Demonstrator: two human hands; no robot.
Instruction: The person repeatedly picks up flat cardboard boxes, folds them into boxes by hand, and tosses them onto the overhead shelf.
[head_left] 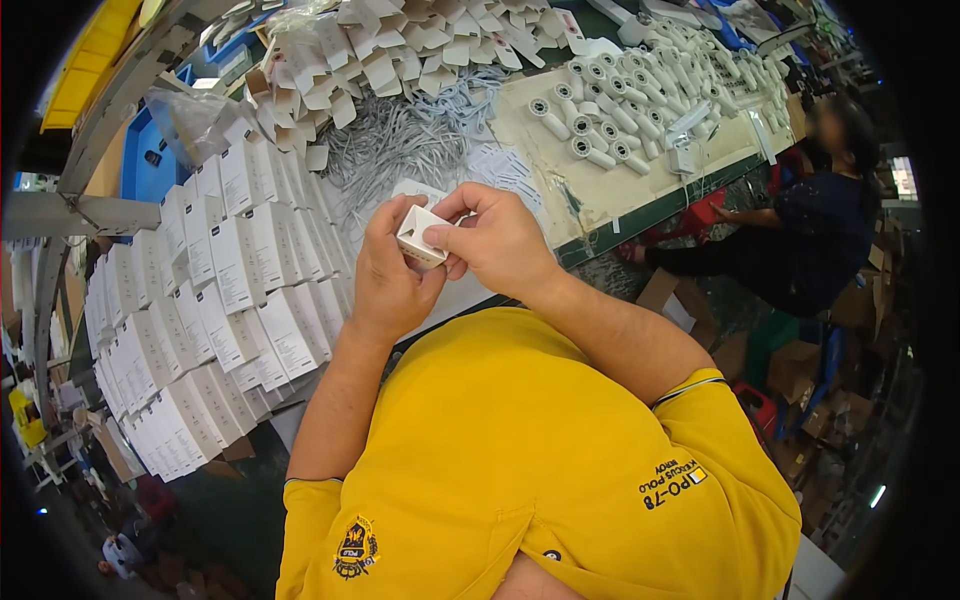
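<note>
Between my two hands, in front of my chest, is a small white cardboard box (424,238) with its end turned up toward me. The fingers of my left hand (392,275) wrap round its side. My right hand (497,238) holds it from the other side, the thumb pressing on the end of the box. What is inside the box is hidden. Just beyond my hands lie a pile of grey cables (390,140) and some printed white slips (503,172).
Stacked white boxes (235,260) fill the table's left. Open cartons (420,45) heap at the back, beside bluish cables (462,100). White cylindrical devices (600,110) stand on the right-hand table (535,110). A person (800,220) sits at far right, near a red stool (700,215).
</note>
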